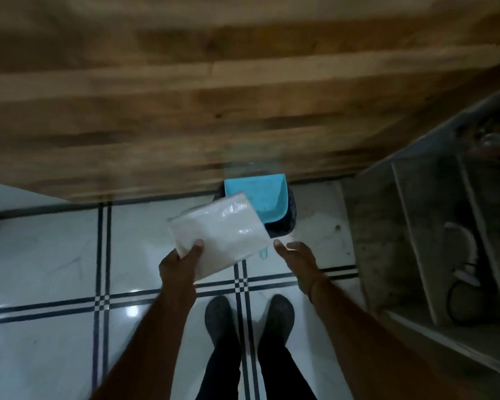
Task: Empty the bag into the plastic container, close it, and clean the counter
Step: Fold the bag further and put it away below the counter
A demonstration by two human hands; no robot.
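Above the white tiled floor [55,255], in front of the wooden table [185,96] edge, the left grip [179,267] pinches the near corner of the flat plastic bag [223,226], thumb on top, bag tilted & held in the air. Right grip [296,255] just beside it, fingers relaxed, holding nothing. Beyond the bag: dark bin [283,223] w/ blue plastic piece [254,194] on it. Shelf unit [416,226] at right.

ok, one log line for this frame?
left hand: holds white bag | right hand: open, empty | bag: overlaps blue-topped bin in view
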